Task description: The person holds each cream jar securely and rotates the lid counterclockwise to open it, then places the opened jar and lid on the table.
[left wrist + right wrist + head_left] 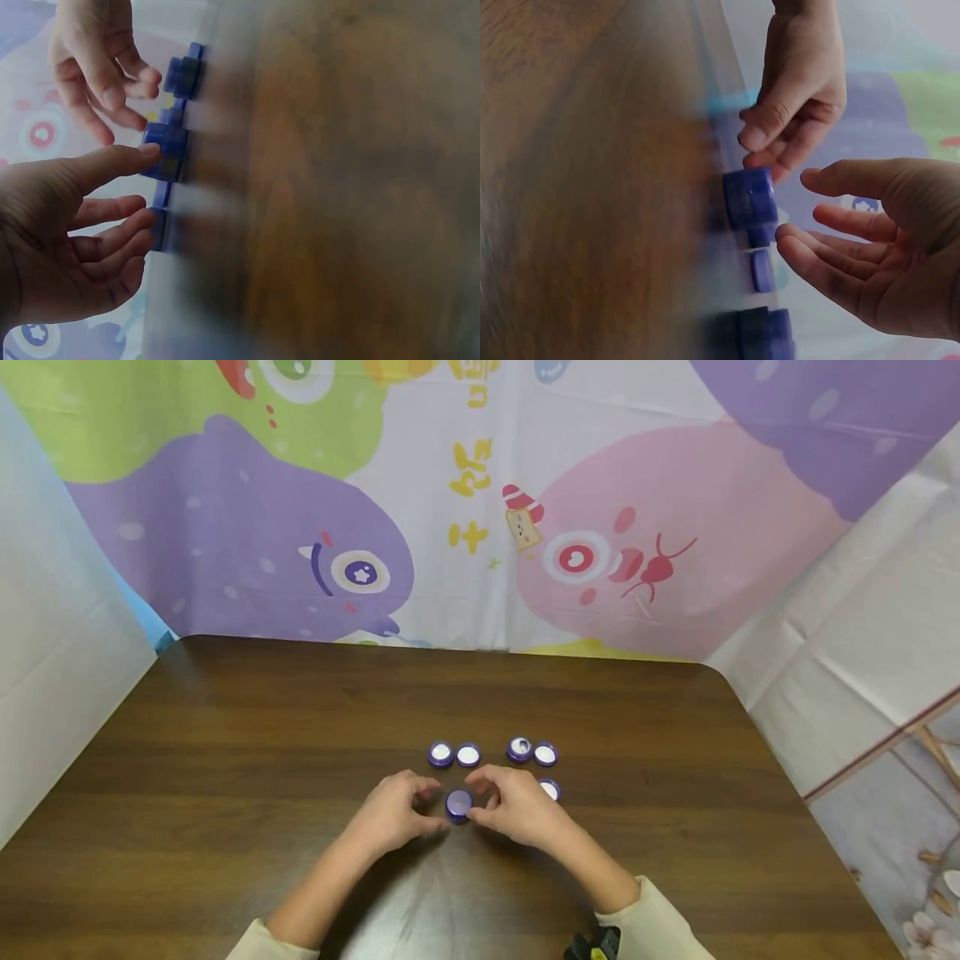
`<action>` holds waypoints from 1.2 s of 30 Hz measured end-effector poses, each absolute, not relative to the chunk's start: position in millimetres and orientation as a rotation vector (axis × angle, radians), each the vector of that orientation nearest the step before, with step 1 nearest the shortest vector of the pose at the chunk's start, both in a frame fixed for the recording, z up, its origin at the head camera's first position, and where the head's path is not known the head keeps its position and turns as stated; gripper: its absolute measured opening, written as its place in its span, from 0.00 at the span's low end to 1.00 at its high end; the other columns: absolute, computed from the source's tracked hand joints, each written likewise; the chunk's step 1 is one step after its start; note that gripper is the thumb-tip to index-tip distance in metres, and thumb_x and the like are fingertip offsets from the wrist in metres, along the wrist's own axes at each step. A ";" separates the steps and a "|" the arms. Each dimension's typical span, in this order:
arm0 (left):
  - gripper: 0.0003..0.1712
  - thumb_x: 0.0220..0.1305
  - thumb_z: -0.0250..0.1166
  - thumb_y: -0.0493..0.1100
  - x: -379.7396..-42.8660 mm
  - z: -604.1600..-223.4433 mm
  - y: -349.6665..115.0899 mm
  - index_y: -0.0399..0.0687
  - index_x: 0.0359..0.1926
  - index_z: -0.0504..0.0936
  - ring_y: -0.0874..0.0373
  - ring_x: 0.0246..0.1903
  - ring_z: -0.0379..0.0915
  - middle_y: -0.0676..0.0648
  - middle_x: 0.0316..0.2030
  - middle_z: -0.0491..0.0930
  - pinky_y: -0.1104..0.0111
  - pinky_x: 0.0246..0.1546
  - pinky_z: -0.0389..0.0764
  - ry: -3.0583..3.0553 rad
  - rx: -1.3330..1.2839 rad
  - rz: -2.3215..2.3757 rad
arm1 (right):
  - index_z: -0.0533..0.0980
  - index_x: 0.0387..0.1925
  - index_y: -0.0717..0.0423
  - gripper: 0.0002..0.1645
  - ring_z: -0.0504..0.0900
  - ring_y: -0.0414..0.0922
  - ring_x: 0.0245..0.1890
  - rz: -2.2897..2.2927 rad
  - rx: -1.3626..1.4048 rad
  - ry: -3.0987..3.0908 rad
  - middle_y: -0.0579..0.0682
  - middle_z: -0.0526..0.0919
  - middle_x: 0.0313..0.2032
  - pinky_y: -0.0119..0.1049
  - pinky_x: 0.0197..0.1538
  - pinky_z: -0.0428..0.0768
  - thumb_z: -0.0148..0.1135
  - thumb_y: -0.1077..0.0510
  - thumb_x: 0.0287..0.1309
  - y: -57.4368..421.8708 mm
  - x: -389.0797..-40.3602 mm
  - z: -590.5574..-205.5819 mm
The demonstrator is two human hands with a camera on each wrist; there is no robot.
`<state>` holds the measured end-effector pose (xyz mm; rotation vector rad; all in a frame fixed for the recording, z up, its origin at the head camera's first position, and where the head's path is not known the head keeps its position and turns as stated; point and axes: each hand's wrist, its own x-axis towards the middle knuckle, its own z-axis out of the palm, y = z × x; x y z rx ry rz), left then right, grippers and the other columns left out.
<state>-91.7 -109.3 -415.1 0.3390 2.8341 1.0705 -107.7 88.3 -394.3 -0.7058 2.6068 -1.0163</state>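
Observation:
A small round purple jar (459,806) with a lid on it stands upright on the table between my two hands. My left hand (393,814) is at its left side, thumb and fingers spread in a loose curve. In the left wrist view, the thumb (142,154) of that hand overlaps the jar (166,150). On the other side, my right hand (517,806) curves loosely around the jar's right, its thumb tip close to the rim. The right wrist view shows a gap between the right fingers (810,251) and the jar (750,199).
Behind the hands, a purple jar with a white top (441,754) sits beside a white disc with a purple rim (468,755). Further right are an open jar (519,749) and another white disc (545,754). One more disc (550,789) is partly hidden by the right hand. A cartoon-printed cloth (465,593) hangs behind the table (225,735).

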 end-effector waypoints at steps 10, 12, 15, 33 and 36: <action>0.18 0.41 0.75 0.40 -94.8 -418.3 -101.4 0.40 0.37 0.84 0.59 0.29 0.75 0.49 0.27 0.81 0.68 0.32 0.77 2.781 0.416 1.133 | 0.75 0.50 0.64 0.25 0.77 0.34 0.25 -0.964 -0.696 2.638 0.51 0.82 0.33 0.23 0.27 0.75 0.69 0.61 0.49 76.4 -109.7 -406.8; 0.15 0.42 0.74 0.39 -95.2 -419.1 -100.7 0.42 0.35 0.84 0.61 0.28 0.74 0.50 0.26 0.81 0.70 0.31 0.75 2.772 0.434 1.142 | 0.76 0.48 0.64 0.24 0.76 0.33 0.24 -0.940 -0.711 2.655 0.50 0.82 0.30 0.23 0.27 0.74 0.69 0.61 0.48 74.9 -110.1 -408.9; 0.12 0.43 0.74 0.39 -95.4 -420.0 -99.9 0.44 0.33 0.85 0.62 0.28 0.73 0.51 0.24 0.81 0.71 0.30 0.73 2.770 0.451 1.147 | 0.77 0.45 0.64 0.22 0.76 0.34 0.25 -0.909 -0.743 2.687 0.49 0.81 0.29 0.22 0.28 0.74 0.70 0.61 0.47 73.4 -110.4 -411.5; 0.19 0.43 0.76 0.45 -89.7 -396.0 -95.8 0.42 0.37 0.84 0.59 0.32 0.75 0.51 0.30 0.79 0.68 0.34 0.80 2.835 0.589 1.380 | 0.78 0.42 0.62 0.21 0.77 0.35 0.25 -1.199 -0.645 2.684 0.46 0.81 0.28 0.24 0.28 0.76 0.69 0.55 0.48 86.8 -100.8 -372.9; 0.16 0.43 0.75 0.41 -85.5 -387.5 -92.2 0.41 0.37 0.85 0.59 0.33 0.75 0.52 0.30 0.78 0.67 0.36 0.80 2.887 0.557 1.411 | 0.78 0.43 0.62 0.21 0.75 0.35 0.25 -1.204 -0.665 2.719 0.45 0.80 0.28 0.24 0.29 0.76 0.69 0.54 0.48 88.6 -97.3 -364.9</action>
